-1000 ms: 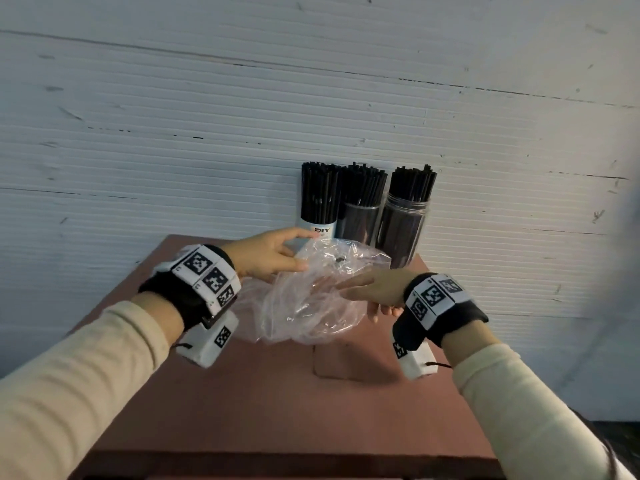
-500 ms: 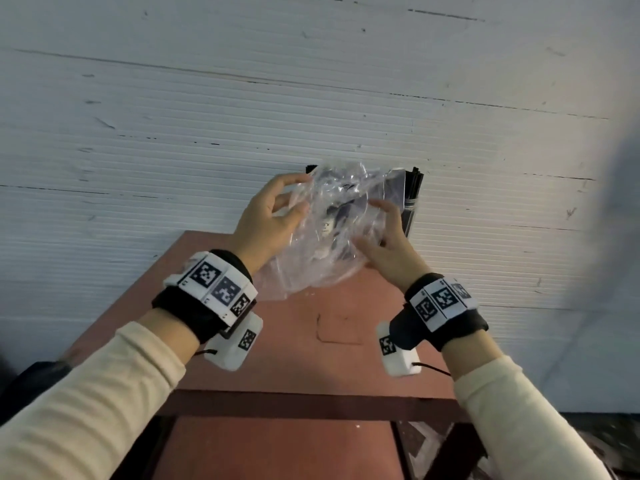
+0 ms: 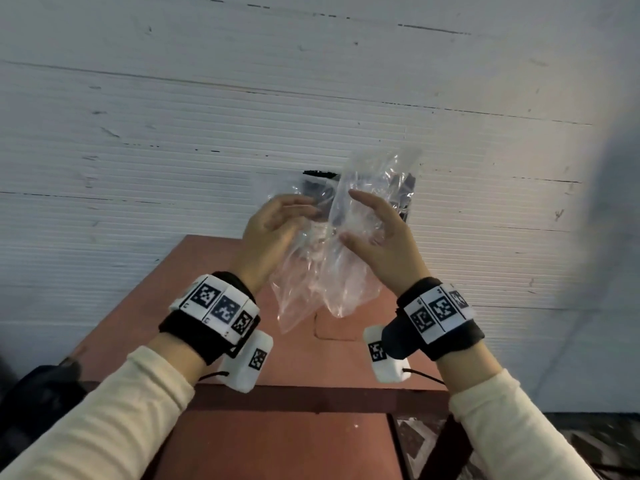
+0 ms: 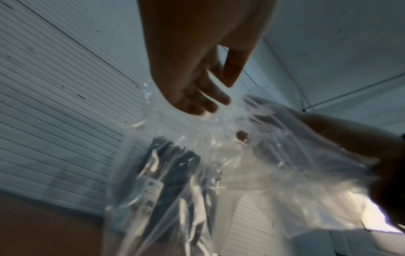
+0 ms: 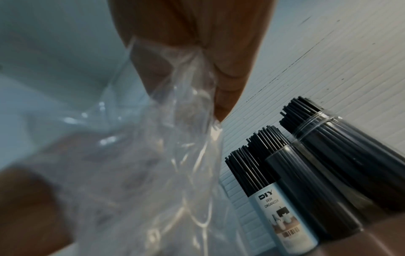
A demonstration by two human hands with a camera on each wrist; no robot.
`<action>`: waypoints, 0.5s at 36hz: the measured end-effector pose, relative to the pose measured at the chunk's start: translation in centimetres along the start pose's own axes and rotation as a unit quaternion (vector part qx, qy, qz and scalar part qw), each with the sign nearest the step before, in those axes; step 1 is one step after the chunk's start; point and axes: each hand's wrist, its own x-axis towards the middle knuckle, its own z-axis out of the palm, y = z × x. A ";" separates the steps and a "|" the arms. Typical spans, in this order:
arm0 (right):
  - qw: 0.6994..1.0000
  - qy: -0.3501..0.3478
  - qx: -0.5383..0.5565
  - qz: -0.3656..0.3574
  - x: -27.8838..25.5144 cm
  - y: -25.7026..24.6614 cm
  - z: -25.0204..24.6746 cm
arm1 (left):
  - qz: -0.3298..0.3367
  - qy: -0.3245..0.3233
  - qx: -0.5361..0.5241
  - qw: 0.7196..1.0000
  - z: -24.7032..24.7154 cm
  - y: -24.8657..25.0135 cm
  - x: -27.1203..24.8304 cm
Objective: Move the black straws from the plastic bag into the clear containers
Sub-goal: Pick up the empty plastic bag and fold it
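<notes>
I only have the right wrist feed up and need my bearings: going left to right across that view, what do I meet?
plastic bag → right hand gripping the bag's top → labelled container of black straws → middle clear container → rightmost clear container, also full of straws.

Light's dim and bluish on my head view, the edges bowed. Both wrist views are smeary with blur, and glare streaks across the plastic bag (image 4: 219, 173).
</notes>
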 end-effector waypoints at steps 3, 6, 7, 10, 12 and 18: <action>1.000 0.017 0.026 -0.006 -0.5 -0.3 -1.1 | -0.031 0.073 0.038 0.996 -1.8 -0.9 0.2; 0.998 0.028 0.051 -0.020 -0.8 -0.8 -1.8 | -0.127 0.036 -0.025 0.991 -3.3 -0.9 0.2; 0.997 0.034 0.062 -0.022 -0.9 -1.0 -2.0 | -0.154 0.001 -0.045 0.987 -3.6 -0.8 0.1; 0.993 0.046 0.110 -0.003 -1.0 -1.1 -2.1 | -0.186 -0.089 -0.095 0.974 -3.9 -0.7 -0.2; 0.992 0.045 0.116 0.003 -0.9 -1.0 -1.9 | -0.175 -0.108 -0.108 0.973 -3.6 -0.9 -0.4; 0.996 0.040 -0.080 -0.004 -0.4 -0.1 -0.5 | -0.075 0.092 -0.147 0.982 -2.1 -1.3 0.1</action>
